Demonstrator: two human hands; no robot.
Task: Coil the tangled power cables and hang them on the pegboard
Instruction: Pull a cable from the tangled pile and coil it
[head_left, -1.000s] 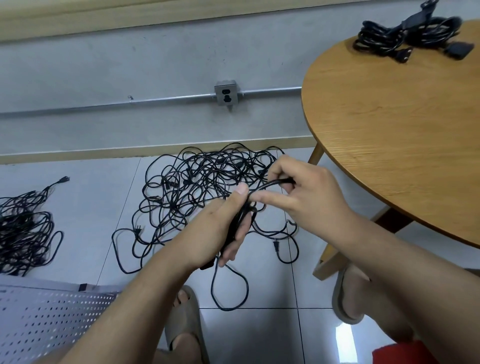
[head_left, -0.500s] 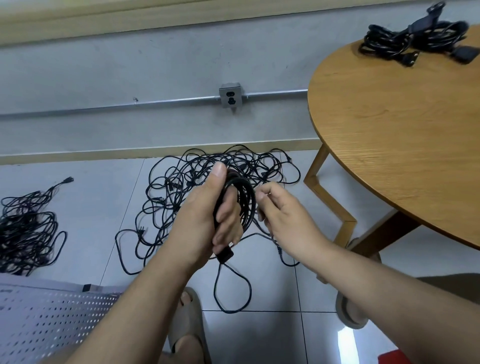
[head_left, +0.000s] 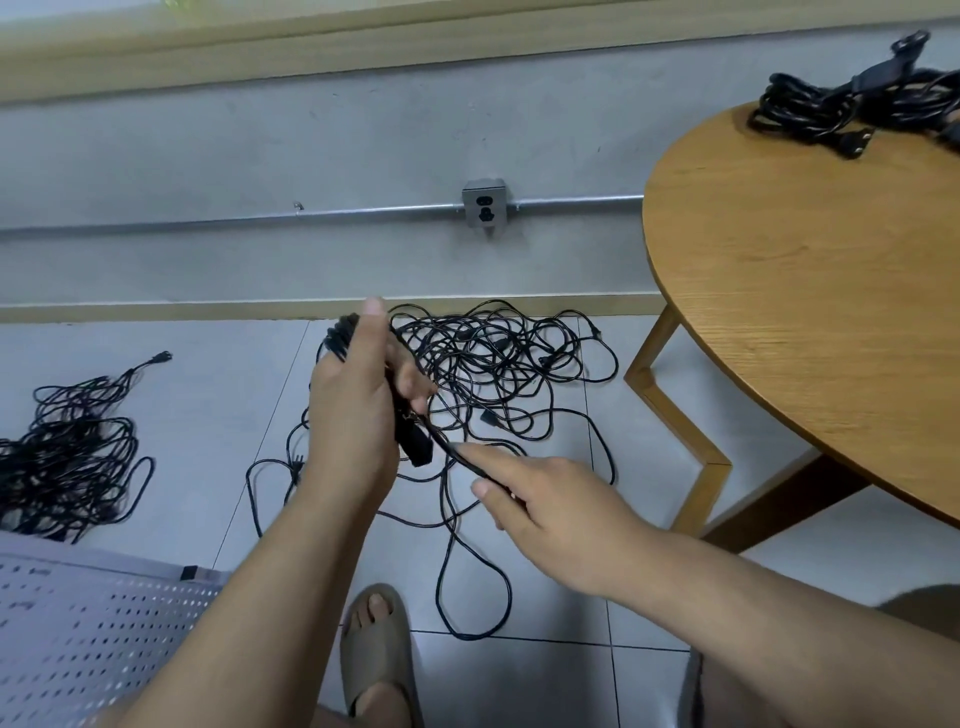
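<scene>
My left hand (head_left: 358, 415) grips a small coil of black power cable (head_left: 340, 335), with loops showing above the fingers and a plug end (head_left: 415, 447) hanging below. From that coil one strand (head_left: 452, 449) runs down to my right hand (head_left: 550, 499), which pinches it between thumb and fingers. A big tangle of black cables (head_left: 493, 369) lies on the tiled floor behind both hands. The white pegboard (head_left: 88, 623) lies flat at the lower left.
A second cable tangle (head_left: 67, 447) lies on the floor at the left. Coiled cables (head_left: 841, 104) sit on the round wooden table (head_left: 810, 291) at the right. A wall socket (head_left: 484, 203) on a metal conduit is ahead. My sandalled foot (head_left: 376, 649) is below.
My left hand has tilted and lifted the coil slightly. My right hand has moved from beside the coil down and to the right, drawing the strand taut.
</scene>
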